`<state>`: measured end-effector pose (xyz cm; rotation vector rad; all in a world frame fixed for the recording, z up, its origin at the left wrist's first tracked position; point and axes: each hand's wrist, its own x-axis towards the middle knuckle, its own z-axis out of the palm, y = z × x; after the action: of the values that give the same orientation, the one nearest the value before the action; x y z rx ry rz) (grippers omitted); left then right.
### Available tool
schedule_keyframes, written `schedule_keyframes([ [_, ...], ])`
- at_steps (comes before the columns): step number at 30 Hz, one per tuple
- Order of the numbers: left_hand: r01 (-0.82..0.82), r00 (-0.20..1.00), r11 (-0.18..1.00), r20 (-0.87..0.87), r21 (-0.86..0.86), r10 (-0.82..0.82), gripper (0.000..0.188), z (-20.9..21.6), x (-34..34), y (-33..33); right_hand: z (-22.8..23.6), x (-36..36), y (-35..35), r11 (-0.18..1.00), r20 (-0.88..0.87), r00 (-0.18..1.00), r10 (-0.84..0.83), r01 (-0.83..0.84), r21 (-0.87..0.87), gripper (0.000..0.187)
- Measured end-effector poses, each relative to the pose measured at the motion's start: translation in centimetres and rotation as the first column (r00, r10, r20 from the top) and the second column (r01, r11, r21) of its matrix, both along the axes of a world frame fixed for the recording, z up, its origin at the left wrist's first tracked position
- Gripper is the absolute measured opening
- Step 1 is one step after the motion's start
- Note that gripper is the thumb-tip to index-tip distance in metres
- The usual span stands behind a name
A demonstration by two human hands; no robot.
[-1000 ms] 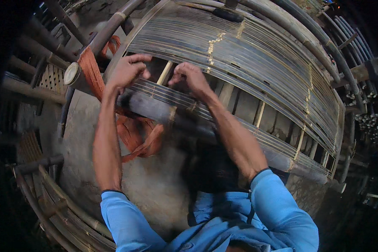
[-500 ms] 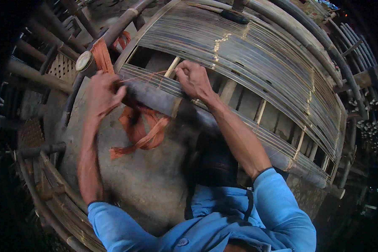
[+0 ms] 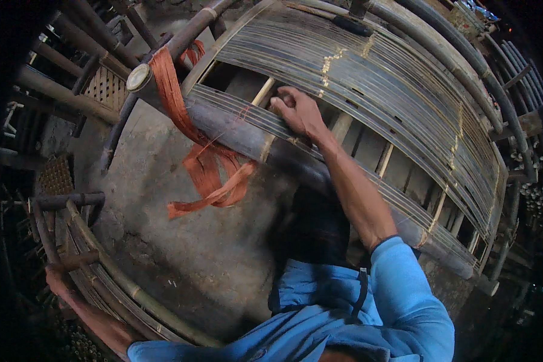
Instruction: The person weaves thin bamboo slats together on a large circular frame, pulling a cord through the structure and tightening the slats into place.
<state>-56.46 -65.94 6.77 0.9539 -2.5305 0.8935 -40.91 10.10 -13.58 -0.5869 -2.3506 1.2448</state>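
Slatted panel (image 3: pixel 398 90) at 2 o'clock, gaps along its near edge. Right hand (image 3: pixel 298 112) at 12, over a gap beside a pale crosspiece (image 3: pixel 263 91); fingers curled, can't tell if gripping. Dark pole (image 3: pixel 220 125) bounds the near side. Orange strap (image 3: pixel 170 90) drapes it at 10. Floor (image 3: pixel 214 256) at 7 separates pole and bamboo rack (image 3: pixel 140 297). Left hand (image 3: pixel 57 280) at rack, 8; grip unclear.

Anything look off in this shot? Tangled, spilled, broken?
Only the orange strip: it drapes over the bamboo pole, and its lower end sits in loose, crossing loops, untidy next to the orderly slats by the right hand. Can't tell if it touches the floor. I see no spill or break.
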Motion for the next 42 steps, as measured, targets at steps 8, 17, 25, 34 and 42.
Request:
schedule_keyframes([
  [8, 0.623, 0.565, -0.108, -0.541, 0.775, -0.623, 0.075, -16.8, 2.5, 35.7, -1.4, 2.1, -0.7, 0.994, 0.279, 0.96, 0.002, 0.028, -0.104, 0.05],
  [17, -0.108, 0.879, -0.786, -0.311, 0.609, -0.361, 0.059, -25.0, 4.7, 47.5, -1.0, 0.9, 0.3, 0.982, 0.407, 0.905, 0.121, -0.048, -0.183, 0.048],
  [25, 0.039, 0.903, -0.763, -0.35, 0.645, -0.25, 0.037, -27.1, 4.1, 27.5, -1.2, 1.1, 0.3, 0.974, 0.398, 0.915, 0.072, 0.021, -0.224, 0.046],
  [34, 0.287, 0.723, -0.54, -0.548, 0.791, -0.42, 0.071, -28.5, 6.3, 41.6, -1.1, 1.5, 0.4, 0.983, 0.417, 0.907, 0.052, 0.026, -0.18, 0.047],
  [42, -0.486, 0.809, -0.706, -0.039, 0.515, -0.586, 0.038, -25.7, 1.7, 45.2, -1.0, 1.4, -0.4, 0.986, 0.35, 0.936, 0.03, 0.029, -0.164, 0.046],
])
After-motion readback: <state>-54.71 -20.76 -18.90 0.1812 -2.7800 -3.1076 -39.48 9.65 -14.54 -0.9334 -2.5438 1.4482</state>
